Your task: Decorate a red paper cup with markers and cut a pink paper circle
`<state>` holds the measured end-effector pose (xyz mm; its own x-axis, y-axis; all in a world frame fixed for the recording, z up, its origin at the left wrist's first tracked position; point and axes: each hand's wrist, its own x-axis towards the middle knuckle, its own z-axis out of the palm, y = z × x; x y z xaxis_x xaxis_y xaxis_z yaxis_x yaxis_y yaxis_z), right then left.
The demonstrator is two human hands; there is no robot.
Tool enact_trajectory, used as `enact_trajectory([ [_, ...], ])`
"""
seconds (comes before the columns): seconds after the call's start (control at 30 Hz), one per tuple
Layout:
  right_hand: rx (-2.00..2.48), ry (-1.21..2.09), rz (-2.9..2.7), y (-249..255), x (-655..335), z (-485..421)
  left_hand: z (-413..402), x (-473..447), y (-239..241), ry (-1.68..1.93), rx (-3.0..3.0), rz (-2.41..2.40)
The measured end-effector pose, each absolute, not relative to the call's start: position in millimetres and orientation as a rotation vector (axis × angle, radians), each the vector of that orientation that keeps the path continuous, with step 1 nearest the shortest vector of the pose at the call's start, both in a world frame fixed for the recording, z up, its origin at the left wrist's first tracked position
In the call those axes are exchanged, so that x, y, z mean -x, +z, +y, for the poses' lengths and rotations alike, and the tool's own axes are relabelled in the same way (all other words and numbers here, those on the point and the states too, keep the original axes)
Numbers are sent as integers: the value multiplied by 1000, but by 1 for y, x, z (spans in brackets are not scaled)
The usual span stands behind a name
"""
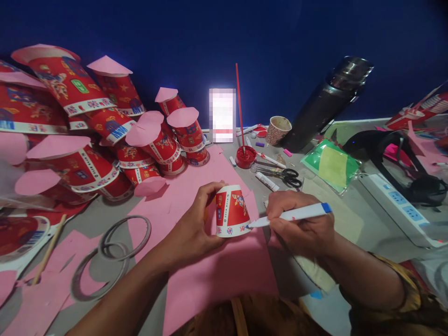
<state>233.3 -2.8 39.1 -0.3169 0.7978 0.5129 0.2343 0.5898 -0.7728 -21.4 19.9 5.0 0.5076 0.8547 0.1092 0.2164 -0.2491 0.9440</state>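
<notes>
My left hand [192, 221] is closed around the left side of a red paper cup [236, 207], which stands upside down with its wide rim at the bottom. Flower marks in pink and blue dot the white band along that rim. In my right hand [303, 224] is a white marker [294, 213] with a blue end, its tip at the right end of the white band. Under the cup spreads a sheet of pink paper [220, 275].
Red paper cups [93, 163] with pink paper tops are heaped on the left, near two grey rings [75, 284]. Scissors [290, 178], a red paint pot [246, 157], a patterned cup [278, 130], a black flask [325, 105] and a power strip [402, 210] lie behind and right.
</notes>
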Motion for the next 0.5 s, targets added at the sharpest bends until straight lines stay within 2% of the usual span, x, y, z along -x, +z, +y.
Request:
enact_trajectory([
  [0.5,823,729,-1854,41,-234,-3,19,21,7,783,-1770,885],
])
